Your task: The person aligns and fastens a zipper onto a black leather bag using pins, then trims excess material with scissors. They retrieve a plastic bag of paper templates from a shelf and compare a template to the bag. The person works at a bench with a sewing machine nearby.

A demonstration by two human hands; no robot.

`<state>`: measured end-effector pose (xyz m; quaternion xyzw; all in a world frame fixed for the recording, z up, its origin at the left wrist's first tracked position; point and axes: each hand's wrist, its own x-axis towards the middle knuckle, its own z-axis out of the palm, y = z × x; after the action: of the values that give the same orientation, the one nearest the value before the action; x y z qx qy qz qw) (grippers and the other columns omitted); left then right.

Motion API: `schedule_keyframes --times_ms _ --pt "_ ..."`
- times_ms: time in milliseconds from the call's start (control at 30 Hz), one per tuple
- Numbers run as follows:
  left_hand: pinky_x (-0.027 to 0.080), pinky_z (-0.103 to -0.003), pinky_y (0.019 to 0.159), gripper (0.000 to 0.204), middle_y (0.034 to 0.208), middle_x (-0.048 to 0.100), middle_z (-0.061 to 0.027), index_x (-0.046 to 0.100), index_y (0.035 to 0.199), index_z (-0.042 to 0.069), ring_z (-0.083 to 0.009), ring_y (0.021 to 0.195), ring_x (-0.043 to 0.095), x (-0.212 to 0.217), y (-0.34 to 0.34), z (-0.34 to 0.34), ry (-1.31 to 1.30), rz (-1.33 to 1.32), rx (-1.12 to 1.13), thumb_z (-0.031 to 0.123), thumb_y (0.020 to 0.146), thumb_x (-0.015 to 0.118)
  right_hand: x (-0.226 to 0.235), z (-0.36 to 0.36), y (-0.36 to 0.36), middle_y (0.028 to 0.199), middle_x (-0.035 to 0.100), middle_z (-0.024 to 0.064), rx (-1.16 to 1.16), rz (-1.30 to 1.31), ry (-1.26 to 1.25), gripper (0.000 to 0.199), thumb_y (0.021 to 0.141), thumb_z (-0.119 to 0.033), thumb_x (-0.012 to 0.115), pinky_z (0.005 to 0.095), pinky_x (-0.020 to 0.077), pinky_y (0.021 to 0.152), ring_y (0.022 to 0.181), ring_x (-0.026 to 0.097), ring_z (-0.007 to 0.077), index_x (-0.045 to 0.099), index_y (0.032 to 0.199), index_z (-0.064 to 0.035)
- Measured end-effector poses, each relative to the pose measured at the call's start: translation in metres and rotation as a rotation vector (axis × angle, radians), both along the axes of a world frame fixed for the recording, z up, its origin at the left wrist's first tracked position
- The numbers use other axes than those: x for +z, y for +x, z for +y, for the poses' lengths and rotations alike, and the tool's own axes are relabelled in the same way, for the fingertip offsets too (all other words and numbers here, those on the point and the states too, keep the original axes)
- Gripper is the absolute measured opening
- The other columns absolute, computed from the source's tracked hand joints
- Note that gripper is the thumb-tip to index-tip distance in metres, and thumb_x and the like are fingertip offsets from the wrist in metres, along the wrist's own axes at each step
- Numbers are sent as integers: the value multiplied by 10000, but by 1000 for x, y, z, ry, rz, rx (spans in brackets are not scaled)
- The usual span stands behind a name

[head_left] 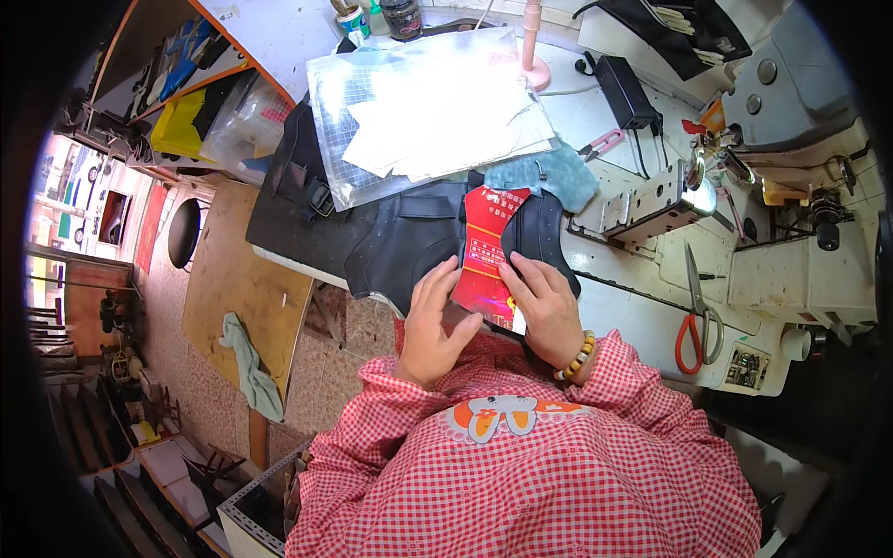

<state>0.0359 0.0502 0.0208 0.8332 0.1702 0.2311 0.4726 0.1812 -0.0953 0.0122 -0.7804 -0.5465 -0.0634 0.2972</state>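
A red printed card piece (484, 265), cut with curved edges like a pattern, lies on black leather pieces (423, 232). The leather has stitched edges and a strap across it. My left hand (430, 325) is at the card's left edge, with its thumb spread from its fingers and nothing held. On the card's right edge rest the outstretched fingers of my right hand (547, 312), which wears a beaded bracelet. The near end of the card lies between both hands, close to the table's front edge.
White paper patterns (446, 121) lie on a gridded plastic sheet (326, 102) behind the leather. Red-handled scissors (693, 312) and a sewing machine (800, 93) are at right. Pink-handled snips (605, 144) lie near a black power adapter (625, 93). A cloth (244, 367) hangs off a wooden board (219, 270) at left.
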Motion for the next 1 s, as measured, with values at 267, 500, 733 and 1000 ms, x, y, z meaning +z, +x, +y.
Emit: schedule_keyframes --times_ms 267,500,733,1000 --pt "362 -419 1082 450 1392 501 -191 545 1307 -1 -356 1303 458 0 0 4 104 61 -32 128 883 621 -4 -4 3 1257 601 165 37 33 47 411 828 -74 604 409 474 916 1095 597 323 644 1237 -85" --pt "382 -466 1071 448 1378 511 -217 572 1263 -5 -411 1273 480 28 6 -12 406 8 -82 106 836 646 30 -16 7 1232 606 207 29 374 290 387 784 31 662 365 535 867 1048 646 350 658 1167 -29" --pt "537 -377 853 234 1012 708 -172 677 1069 -7 -317 939 691 56 7 -16 313 -279 -23 64 851 632 64 -37 4 1285 575 219 134 431 438 466 833 49 661 345 523 867 989 655 277 542 1281 4" --pt "496 -212 624 264 969 675 -42 521 1238 33 -95 769 627 95 -16 69 -497 -568 460 75 979 552 57 -54 18 1221 612 153 55 625 391 305 881 18 619 297 501 874 954 644 195 593 1185 29"
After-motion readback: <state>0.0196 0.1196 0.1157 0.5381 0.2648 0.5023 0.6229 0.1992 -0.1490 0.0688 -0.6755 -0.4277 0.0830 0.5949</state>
